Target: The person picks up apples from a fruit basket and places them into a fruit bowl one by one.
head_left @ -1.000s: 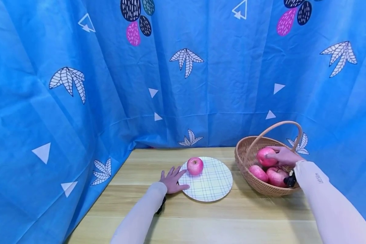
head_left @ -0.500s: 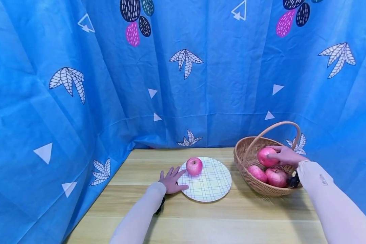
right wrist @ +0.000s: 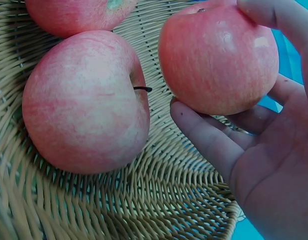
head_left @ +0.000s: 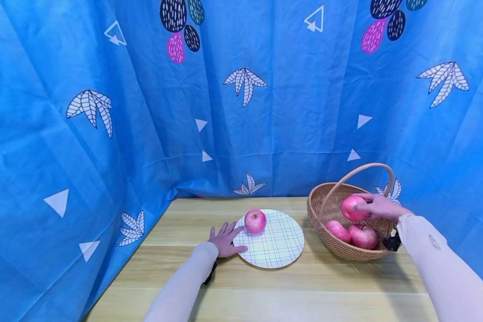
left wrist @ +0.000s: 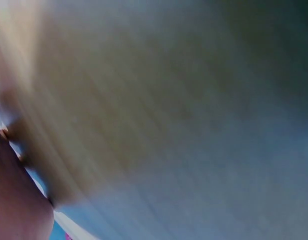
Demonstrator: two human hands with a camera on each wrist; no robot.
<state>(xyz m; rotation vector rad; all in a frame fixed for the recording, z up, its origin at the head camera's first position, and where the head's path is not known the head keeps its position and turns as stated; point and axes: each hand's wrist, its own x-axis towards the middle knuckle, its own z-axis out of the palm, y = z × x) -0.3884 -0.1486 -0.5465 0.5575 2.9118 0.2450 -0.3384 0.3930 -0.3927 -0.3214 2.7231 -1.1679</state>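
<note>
My right hand (head_left: 382,208) holds a pinkish-red apple (right wrist: 218,60) inside the wicker basket (head_left: 356,254), thumb on one side and fingers curled under it. Two more apples lie in the basket: one with a dark stem (head_left: 363,236) and another (head_left: 338,231) to its left. On the table, a round white plate (head_left: 275,246) with a grid pattern carries one apple (head_left: 255,221) near its back left. My left hand (head_left: 225,241) lies with spread fingers at the plate's left edge, fingertips touching the rim. The left wrist view is mostly blurred tabletop.
The basket's arched handle (head_left: 362,167) rises over the right hand's apple. A light wooden table (head_left: 265,295) lies beneath everything, and a blue patterned curtain (head_left: 241,129) hangs behind it and along both sides.
The right hand has lifted its apple slightly, away from the apples below, and shifted a little right within the basket. The left hand keeps its place at the plate.
</note>
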